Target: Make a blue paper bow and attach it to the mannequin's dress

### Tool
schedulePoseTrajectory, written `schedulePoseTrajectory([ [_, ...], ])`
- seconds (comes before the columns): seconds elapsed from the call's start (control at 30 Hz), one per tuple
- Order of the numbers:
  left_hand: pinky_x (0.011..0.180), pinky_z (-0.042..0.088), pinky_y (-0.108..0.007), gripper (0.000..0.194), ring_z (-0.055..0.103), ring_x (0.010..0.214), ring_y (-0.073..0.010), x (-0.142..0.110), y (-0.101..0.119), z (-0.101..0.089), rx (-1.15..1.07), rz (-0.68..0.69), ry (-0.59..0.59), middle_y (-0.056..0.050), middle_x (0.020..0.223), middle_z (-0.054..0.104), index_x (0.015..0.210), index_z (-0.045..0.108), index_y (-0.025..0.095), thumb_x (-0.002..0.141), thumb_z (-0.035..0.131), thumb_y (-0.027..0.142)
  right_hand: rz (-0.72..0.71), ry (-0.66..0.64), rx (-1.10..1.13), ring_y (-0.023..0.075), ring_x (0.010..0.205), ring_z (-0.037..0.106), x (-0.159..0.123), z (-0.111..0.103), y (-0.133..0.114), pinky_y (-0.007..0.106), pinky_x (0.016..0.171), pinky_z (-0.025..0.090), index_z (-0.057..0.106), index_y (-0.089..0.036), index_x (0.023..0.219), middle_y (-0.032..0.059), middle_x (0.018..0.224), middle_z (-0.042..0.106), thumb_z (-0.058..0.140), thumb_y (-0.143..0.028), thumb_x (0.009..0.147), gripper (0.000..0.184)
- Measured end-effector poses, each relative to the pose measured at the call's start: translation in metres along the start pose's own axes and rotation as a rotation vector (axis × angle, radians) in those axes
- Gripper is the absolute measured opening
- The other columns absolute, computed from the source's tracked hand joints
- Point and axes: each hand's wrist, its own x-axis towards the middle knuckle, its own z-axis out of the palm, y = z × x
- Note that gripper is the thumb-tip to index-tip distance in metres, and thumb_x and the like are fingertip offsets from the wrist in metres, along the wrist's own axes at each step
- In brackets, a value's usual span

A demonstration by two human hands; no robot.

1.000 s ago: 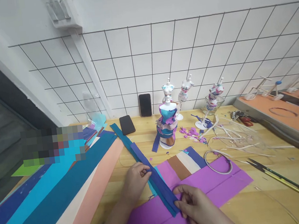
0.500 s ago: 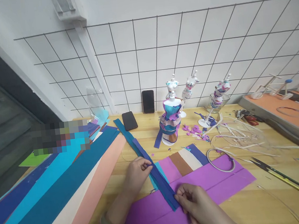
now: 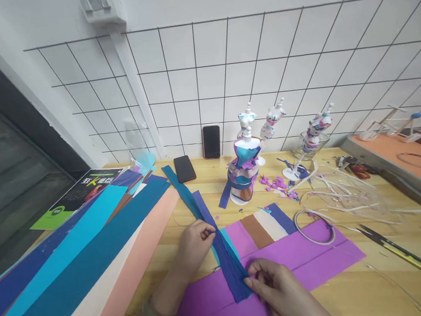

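Note:
A dark blue crepe paper strip lies slantwise over a teal crepe paper strip, their lower ends overlapping. My left hand pinches the blue strip's edge partway along, thumb against forefinger. At the bottom right end, my right hand has thumb and fingers closed on the edge of the teal strip. Beneath both strips is a wide purple crepe paper sheet, with striped paper pieces behind it. Farther back stands a small mannequin dressed in layered coloured paper.
Long coloured paper sheets cover the left side. Two phones are at the back, one upright. Snips with yellow handles lie at right, near a wire coil and tangled pale strips. Other small mannequins stand behind.
The blue strip's lower end has swung left and fanned wider, so more teal shows along its right side. Both hands keep nearly the same places. The view has shifted slightly.

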Motion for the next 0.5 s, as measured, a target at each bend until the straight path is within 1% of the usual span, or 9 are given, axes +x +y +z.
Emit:
schedulePoseTrajectory([
  [0.1, 0.054, 0.041, -0.022, 0.013, 0.052, 0.058, -0.0113, 0.0, 0.001, 0.001, -0.005, -0.005, 0.006, 0.001, 0.065, 0.056, 0.069, 0.066, 0.018, 0.069, 0.054, 0.012, -0.029, 0.016, -0.049, 0.0087, 0.038, 0.044, 0.0, -0.002, -0.002, 0.019, 0.04, 0.033, 0.052, -0.018, 0.079, -0.0089, 0.046, 0.041, 0.051, -0.032, 0.08, 0.014],
  [0.2, 0.056, 0.041, -0.023, 0.012, 0.053, 0.061, -0.0122, -0.001, 0.001, 0.003, -0.012, -0.009, 0.011, 0.0, 0.066, 0.057, 0.069, 0.066, 0.019, 0.068, 0.055, 0.013, -0.051, 0.04, -0.121, 0.0104, 0.044, 0.045, -0.002, -0.005, -0.008, 0.02, 0.044, 0.035, 0.053, -0.017, 0.082, -0.0074, 0.049, 0.041, 0.048, -0.032, 0.082, 0.016],
  [0.27, 0.056, 0.041, -0.023, 0.011, 0.053, 0.061, -0.0126, -0.001, 0.0, 0.003, -0.02, -0.017, 0.013, 0.0, 0.066, 0.058, 0.069, 0.066, 0.019, 0.068, 0.055, 0.014, -0.107, 0.082, -0.205, 0.0123, 0.05, 0.048, -0.005, -0.007, -0.014, 0.022, 0.049, 0.038, 0.054, -0.017, 0.088, -0.0051, 0.053, 0.044, 0.046, -0.032, 0.084, 0.017],
  [0.37, 0.055, 0.042, -0.023, 0.011, 0.054, 0.061, -0.0124, -0.001, -0.001, 0.004, -0.036, -0.029, 0.012, 0.0, 0.067, 0.059, 0.07, 0.066, 0.018, 0.068, 0.056, 0.015, -0.29, 0.132, -0.351, 0.0156, 0.065, 0.054, -0.01, -0.009, -0.023, 0.025, 0.061, 0.044, 0.057, -0.019, 0.091, 0.0016, 0.07, 0.054, 0.043, -0.027, 0.087, 0.017],
  [0.43, 0.055, 0.042, -0.022, 0.011, 0.054, 0.061, -0.0123, -0.001, -0.002, 0.004, -0.045, -0.035, 0.011, 0.0, 0.068, 0.059, 0.07, 0.067, 0.018, 0.068, 0.057, 0.015, -0.455, 0.097, -0.45, 0.0178, 0.079, 0.056, -0.013, -0.008, -0.028, 0.028, 0.071, 0.045, 0.058, -0.02, 0.094, 0.0063, 0.085, 0.057, 0.041, -0.022, 0.087, 0.018],
  [0.5, 0.055, 0.042, -0.022, 0.01, 0.053, 0.06, -0.0122, -0.001, -0.002, 0.004, -0.051, -0.039, 0.013, 0.0, 0.067, 0.059, 0.07, 0.067, 0.018, 0.067, 0.057, 0.016, -0.583, 0.037, -0.548, 0.019, 0.086, 0.056, -0.014, -0.006, -0.03, 0.028, 0.074, 0.046, 0.059, -0.02, 0.1, 0.0089, 0.094, 0.056, 0.04, -0.017, 0.087, 0.023],
])
